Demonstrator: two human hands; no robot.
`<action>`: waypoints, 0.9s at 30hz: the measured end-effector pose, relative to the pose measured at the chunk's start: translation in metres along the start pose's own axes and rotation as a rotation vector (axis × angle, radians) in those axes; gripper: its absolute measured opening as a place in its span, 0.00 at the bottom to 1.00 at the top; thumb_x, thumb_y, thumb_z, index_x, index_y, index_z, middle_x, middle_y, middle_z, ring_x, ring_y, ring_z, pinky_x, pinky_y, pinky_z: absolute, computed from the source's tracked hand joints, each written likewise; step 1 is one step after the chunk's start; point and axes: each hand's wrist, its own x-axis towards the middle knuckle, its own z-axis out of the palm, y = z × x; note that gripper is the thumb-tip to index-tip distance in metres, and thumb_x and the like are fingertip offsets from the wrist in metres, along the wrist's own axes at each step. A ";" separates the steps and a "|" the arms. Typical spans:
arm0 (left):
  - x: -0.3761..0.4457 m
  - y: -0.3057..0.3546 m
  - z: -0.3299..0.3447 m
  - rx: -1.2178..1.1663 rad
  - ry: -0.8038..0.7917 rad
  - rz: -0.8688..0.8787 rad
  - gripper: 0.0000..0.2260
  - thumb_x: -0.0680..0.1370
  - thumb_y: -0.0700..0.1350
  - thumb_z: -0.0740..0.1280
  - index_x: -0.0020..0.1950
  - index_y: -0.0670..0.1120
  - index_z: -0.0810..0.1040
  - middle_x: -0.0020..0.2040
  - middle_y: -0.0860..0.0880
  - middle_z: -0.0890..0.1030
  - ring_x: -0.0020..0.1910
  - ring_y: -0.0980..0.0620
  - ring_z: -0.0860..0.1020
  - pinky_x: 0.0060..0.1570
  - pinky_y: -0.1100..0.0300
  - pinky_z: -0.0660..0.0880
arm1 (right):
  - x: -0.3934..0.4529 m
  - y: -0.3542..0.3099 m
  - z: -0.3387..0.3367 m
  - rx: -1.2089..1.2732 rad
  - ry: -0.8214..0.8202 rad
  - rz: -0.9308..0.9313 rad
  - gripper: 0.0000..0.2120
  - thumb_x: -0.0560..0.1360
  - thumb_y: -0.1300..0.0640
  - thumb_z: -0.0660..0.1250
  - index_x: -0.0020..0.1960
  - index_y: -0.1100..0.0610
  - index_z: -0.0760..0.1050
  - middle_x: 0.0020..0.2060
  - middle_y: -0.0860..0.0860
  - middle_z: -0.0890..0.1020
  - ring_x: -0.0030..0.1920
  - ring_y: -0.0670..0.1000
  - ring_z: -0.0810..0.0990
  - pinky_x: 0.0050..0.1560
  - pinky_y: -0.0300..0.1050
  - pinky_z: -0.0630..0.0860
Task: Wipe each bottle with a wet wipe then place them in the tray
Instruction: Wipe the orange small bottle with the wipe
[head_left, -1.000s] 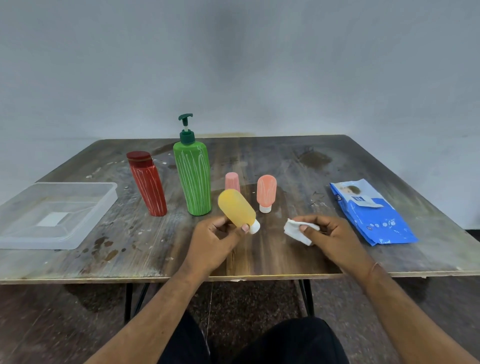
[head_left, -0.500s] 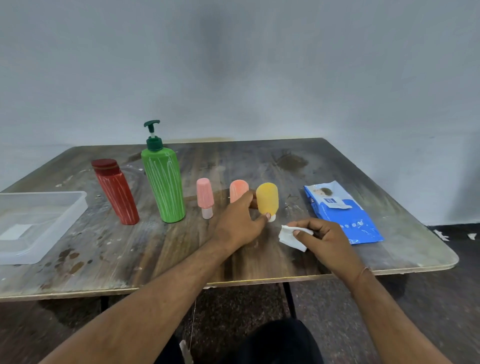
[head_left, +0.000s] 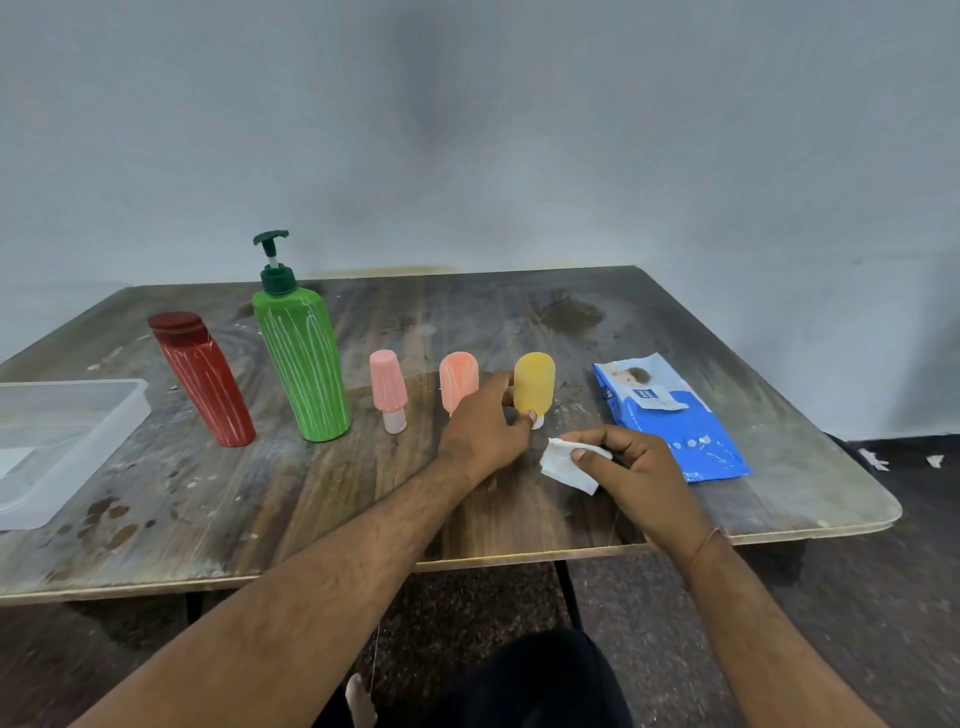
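Note:
My left hand (head_left: 485, 428) grips the lower part of a small yellow bottle (head_left: 534, 387), which stands cap-down on the wooden table (head_left: 311, 493). Just right of it, my right hand (head_left: 631, 467) pinches a crumpled white wet wipe (head_left: 566, 465) above the table. To the left stand an orange small bottle (head_left: 457, 379), partly behind my left hand, a pink small bottle (head_left: 388, 389), a tall green pump bottle (head_left: 301, 358) and a leaning red bottle (head_left: 202, 379). A clear plastic tray (head_left: 104, 415) sits at the far left edge.
A blue pack of wet wipes (head_left: 670, 415) lies flat on the table to the right of my hands. The table's rounded front right corner (head_left: 883, 512) is close to the pack. A grey wall runs behind the table.
My left hand carried the yellow bottle from a tilted hold near me to the right end of the bottle row and stood it upright. My view shifted right. The wipe stayed in my right hand.

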 end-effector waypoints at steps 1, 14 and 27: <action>0.000 0.000 0.001 -0.001 0.002 0.000 0.22 0.80 0.52 0.73 0.72 0.51 0.73 0.67 0.51 0.82 0.63 0.48 0.81 0.62 0.48 0.79 | 0.000 0.000 0.000 0.000 0.002 0.002 0.11 0.80 0.62 0.74 0.53 0.46 0.89 0.49 0.44 0.89 0.52 0.46 0.84 0.46 0.37 0.80; -0.051 -0.014 -0.017 -0.150 0.209 -0.063 0.19 0.73 0.54 0.79 0.63 0.57 0.80 0.53 0.62 0.85 0.54 0.67 0.80 0.56 0.67 0.78 | -0.002 -0.002 0.001 -0.007 0.000 -0.017 0.12 0.80 0.63 0.73 0.51 0.45 0.88 0.47 0.41 0.89 0.49 0.43 0.85 0.45 0.35 0.79; -0.045 -0.036 -0.041 -0.204 0.112 -0.252 0.32 0.73 0.53 0.77 0.73 0.49 0.68 0.57 0.59 0.79 0.32 0.50 0.85 0.36 0.48 0.85 | -0.001 -0.001 0.004 -0.043 0.012 -0.007 0.10 0.80 0.63 0.73 0.54 0.49 0.88 0.48 0.41 0.88 0.48 0.37 0.82 0.41 0.31 0.77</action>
